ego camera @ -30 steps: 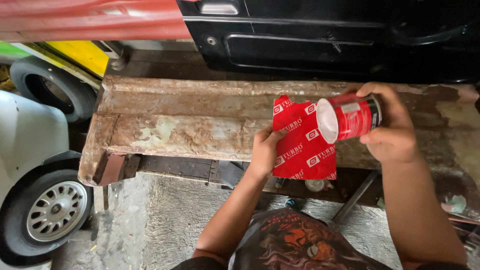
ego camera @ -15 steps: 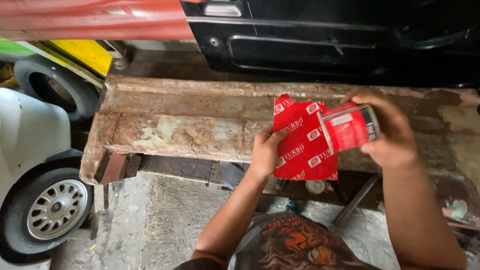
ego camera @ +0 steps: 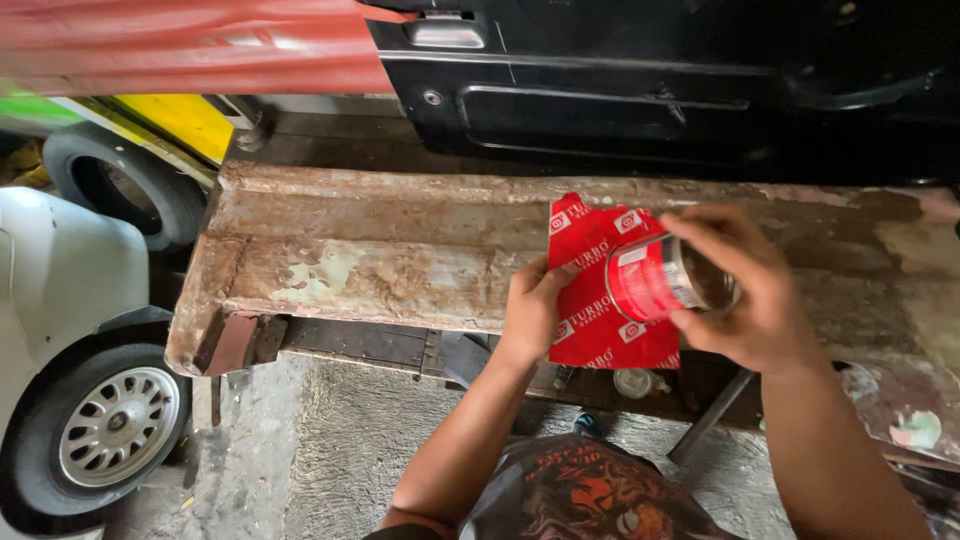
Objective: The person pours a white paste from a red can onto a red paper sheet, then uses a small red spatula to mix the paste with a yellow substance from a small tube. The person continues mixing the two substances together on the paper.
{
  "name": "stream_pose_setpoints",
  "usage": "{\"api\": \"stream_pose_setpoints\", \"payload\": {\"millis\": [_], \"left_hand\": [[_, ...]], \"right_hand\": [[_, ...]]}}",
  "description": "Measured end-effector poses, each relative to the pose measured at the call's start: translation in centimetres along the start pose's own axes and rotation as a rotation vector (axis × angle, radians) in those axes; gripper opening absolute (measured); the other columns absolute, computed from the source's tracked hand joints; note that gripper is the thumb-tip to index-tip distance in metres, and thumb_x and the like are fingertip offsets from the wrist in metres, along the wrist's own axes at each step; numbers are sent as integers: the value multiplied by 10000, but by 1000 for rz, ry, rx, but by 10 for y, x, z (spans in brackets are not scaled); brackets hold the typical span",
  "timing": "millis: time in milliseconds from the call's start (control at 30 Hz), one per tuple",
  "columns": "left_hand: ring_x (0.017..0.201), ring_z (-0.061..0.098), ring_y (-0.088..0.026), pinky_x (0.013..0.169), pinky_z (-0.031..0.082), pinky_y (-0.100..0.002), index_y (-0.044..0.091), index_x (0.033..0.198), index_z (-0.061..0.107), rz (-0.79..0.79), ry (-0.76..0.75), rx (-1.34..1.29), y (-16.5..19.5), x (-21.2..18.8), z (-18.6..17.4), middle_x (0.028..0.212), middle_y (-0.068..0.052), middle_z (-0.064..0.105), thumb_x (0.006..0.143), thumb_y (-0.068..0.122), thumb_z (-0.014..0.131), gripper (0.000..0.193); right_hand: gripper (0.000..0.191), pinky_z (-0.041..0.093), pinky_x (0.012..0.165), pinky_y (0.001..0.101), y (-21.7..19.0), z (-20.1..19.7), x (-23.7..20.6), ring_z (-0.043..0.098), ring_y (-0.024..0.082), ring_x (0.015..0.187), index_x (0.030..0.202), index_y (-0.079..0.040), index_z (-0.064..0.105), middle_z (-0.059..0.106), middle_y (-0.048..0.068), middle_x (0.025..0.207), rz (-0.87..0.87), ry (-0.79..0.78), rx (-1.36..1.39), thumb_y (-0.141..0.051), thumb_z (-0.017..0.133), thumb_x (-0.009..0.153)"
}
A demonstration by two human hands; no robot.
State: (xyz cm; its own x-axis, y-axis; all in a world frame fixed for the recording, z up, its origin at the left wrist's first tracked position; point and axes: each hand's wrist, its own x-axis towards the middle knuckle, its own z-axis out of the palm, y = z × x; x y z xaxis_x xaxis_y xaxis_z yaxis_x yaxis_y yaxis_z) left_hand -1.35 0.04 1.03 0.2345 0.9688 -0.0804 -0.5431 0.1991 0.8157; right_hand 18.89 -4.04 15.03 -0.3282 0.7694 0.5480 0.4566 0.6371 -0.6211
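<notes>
My left hand (ego camera: 533, 310) pinches the left edge of a red sheet (ego camera: 590, 300) with white logos, held flat against a rusty metal panel (ego camera: 400, 265). My right hand (ego camera: 745, 295) grips a small red can (ego camera: 655, 280) tipped on its side over the sheet, its open end turned toward the right. The can's contents are too dark to make out.
A black car door (ego camera: 650, 90) and a red body panel (ego camera: 190, 45) lie beyond the rusty panel. A white vehicle with a wheel (ego camera: 105, 425) stands at the left, another tyre (ego camera: 120, 185) behind it. Rough concrete floor (ego camera: 330, 450) is below.
My right hand has turned the can, so its open end now faces right instead of its lid side showing. The left hand and sheet stayed put.
</notes>
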Motion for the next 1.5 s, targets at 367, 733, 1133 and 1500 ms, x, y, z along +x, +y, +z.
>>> {"api": "stream_pose_setpoints", "payload": {"millis": [367, 733, 1133, 1500], "left_hand": [[794, 678, -127, 712, 544, -270, -104, 1135, 688, 22, 11, 15, -5, 2, -2, 973, -109, 746, 1002, 104, 577, 270], [805, 687, -149, 724, 550, -275, -84, 1124, 686, 3, 116, -44, -3, 1, -20, 970, -125, 746, 973, 95, 568, 263], [845, 672, -146, 763, 545, -281, -89, 1141, 672, 18, 167, -40, -30, -9, -47, 1013, -125, 734, 994, 96, 588, 252], [892, 670, -181, 814, 546, -308, -84, 1166, 666, -5, 322, 13, -51, -15, -69, 1034, -134, 726, 943, 76, 570, 291]], "right_hand": [[702, 463, 1120, 359, 5, 7, -7, 569, 240, 1317, 1404, -23, 614, 559, 120, 1413, 120, 1, 130, -110, 794, 732], [735, 497, 1110, 359, 72, 10, -45, 568, 192, 1273, 1413, -97, 495, 560, 81, 1354, 283, 109, 615, -102, 863, 777], [906, 454, 1122, 390, 86, 38, -82, 550, 255, 1352, 1422, -50, 525, 544, 136, 1428, 406, -118, -7, -54, 909, 602], [853, 482, 1123, 384, 87, 71, -107, 607, 243, 1303, 1435, 1, 484, 611, 132, 1379, 477, 196, 167, -113, 912, 705]]}}
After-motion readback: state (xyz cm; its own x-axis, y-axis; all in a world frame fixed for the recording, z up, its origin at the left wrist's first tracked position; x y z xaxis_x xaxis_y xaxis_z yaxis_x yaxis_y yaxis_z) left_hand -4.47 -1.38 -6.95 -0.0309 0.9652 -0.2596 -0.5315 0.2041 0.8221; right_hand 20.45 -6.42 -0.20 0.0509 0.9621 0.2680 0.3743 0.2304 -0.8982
